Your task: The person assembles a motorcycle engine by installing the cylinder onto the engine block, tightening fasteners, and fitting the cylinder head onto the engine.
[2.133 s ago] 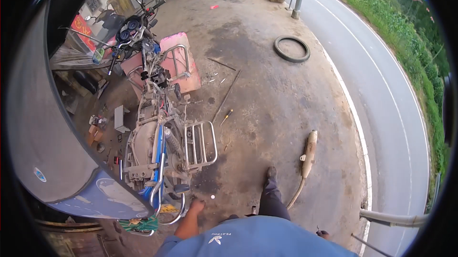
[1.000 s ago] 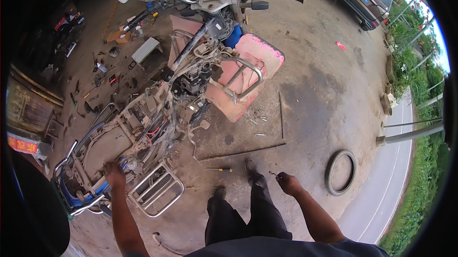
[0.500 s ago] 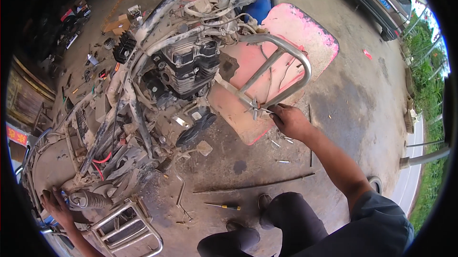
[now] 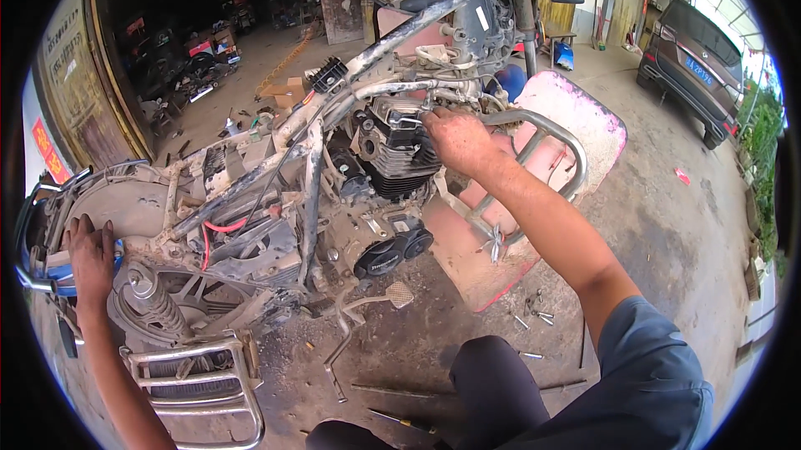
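My right hand point(image 4: 459, 141) is closed around a small metal tool point(image 4: 410, 119) at the top of the finned engine cylinder point(image 4: 392, 166) of a dusty, stripped motorcycle. My left hand point(image 4: 90, 251) lies with its fingers spread on the rear end of the frame, beside a blue part point(image 4: 62, 270) and the chrome tail rail point(image 4: 35, 279). A pink panel point(image 4: 588, 112) with a bent tube guard point(image 4: 571, 166) stands behind my right forearm. A shock absorber point(image 4: 157, 308) is below the left side of the frame, near the pedal levers point(image 4: 399, 294) further right.
A chrome rack point(image 4: 192, 390) lies at lower left. Bolts point(image 4: 534, 316), rods point(image 4: 392, 391) and a screwdriver point(image 4: 400, 421) are on the floor by my legs. Parts litter the dark doorway point(image 4: 209, 41) at upper left; a car point(image 4: 692, 66) stands at upper right.
My right hand has risen from the tube guard onto the engine top with the tool. My left hand still rests at the rear frame; the view has moved closer to the engine.
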Tool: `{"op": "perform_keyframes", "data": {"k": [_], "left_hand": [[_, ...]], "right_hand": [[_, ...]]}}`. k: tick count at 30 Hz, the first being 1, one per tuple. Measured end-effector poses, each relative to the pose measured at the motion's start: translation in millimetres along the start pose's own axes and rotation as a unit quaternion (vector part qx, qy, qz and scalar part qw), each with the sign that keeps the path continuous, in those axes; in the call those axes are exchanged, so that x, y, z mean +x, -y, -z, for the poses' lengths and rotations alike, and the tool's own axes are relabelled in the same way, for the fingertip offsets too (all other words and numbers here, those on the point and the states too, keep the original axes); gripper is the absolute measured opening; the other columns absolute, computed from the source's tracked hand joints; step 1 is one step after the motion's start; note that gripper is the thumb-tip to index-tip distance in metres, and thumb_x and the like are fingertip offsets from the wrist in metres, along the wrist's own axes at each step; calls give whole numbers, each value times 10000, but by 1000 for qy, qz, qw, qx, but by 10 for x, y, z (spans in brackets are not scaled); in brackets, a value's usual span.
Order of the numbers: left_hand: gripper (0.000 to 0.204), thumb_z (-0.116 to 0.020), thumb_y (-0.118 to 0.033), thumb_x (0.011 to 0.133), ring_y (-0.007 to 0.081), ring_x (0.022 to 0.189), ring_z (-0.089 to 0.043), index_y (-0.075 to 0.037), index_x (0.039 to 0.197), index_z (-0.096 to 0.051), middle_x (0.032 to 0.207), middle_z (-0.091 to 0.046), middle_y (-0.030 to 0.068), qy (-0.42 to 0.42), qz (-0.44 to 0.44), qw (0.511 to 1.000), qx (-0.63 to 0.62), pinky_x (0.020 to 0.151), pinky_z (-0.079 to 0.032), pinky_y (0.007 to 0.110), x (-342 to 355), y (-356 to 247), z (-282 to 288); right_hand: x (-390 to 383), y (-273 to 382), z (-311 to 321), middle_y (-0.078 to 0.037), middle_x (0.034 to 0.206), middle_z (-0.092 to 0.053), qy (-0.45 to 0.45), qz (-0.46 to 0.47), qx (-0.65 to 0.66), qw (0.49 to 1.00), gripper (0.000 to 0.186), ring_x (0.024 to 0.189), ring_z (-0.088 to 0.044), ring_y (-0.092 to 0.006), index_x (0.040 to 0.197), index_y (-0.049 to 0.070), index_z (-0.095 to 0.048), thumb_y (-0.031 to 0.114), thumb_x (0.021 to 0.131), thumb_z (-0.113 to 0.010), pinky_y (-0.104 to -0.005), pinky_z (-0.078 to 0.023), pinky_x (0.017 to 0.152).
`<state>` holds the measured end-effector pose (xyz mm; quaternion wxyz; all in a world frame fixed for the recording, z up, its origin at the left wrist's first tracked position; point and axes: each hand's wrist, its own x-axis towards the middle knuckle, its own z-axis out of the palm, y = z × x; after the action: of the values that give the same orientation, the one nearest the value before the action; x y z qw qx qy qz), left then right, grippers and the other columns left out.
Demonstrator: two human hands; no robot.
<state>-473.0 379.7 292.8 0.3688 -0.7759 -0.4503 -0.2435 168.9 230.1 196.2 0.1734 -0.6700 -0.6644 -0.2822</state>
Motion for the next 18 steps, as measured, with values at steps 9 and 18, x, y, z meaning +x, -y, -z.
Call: {"op": "perform_keyframes", "data": {"k": [9, 18], "left_hand": [[223, -681, -178, 919, 437, 868, -605, 11, 815, -624, 894, -591, 219, 61, -25, 991, -114, 803, -475, 538, 143, -476, 37], [299, -694, -287, 922, 411, 797, -666, -18, 793, -666, 818, -682, 203, 59, -4, 995, -81, 779, -512, 507, 76, -420, 32]], "right_hand": [[-51, -134, -68, -161, 1160, -658, 61, 57, -49, 995, 390, 1127, -653, -338, 1208, 26, -615, 20, 817, -612, -444, -554, 919], [449, 1270, 516, -103, 1055, -793, 261, -39, -194, 945, 205, 1010, -767, -267, 992, 103, -824, 170, 878, -667, -384, -617, 782]]}}
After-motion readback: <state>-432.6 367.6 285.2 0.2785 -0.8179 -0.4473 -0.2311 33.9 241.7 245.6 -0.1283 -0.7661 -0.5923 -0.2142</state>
